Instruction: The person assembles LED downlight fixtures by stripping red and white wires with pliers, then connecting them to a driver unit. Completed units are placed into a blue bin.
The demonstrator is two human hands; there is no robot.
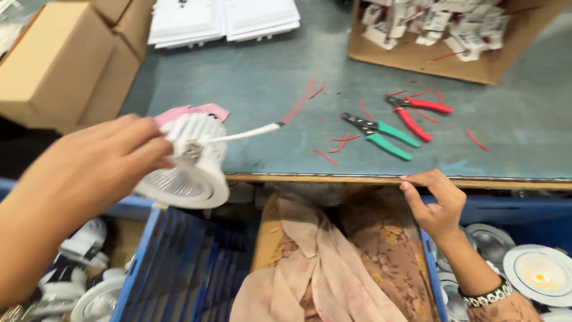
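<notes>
My left hand (89, 173) holds a round white downlight fixture (190, 158) with a finned body, lifted over the table's front edge. A white cable with red wire ends (262, 128) trails from the fixture to the right over the green-grey table (268, 77). My right hand (435, 200) rests with its fingertips on the table's front edge and holds nothing; a beaded bracelet sits on its wrist. Green-handled pliers (381, 134) and red-handled pliers (417, 113) lie on the table beyond my right hand, among red wire offcuts.
A blue crate (179, 262) sits below left. More white downlights (536, 271) lie in a bin at lower right, and others (77, 280) at lower left. Cardboard boxes (65, 59) stand at the back left, an open carton of small parts (441, 36) at the back right, white panels (226, 21) between.
</notes>
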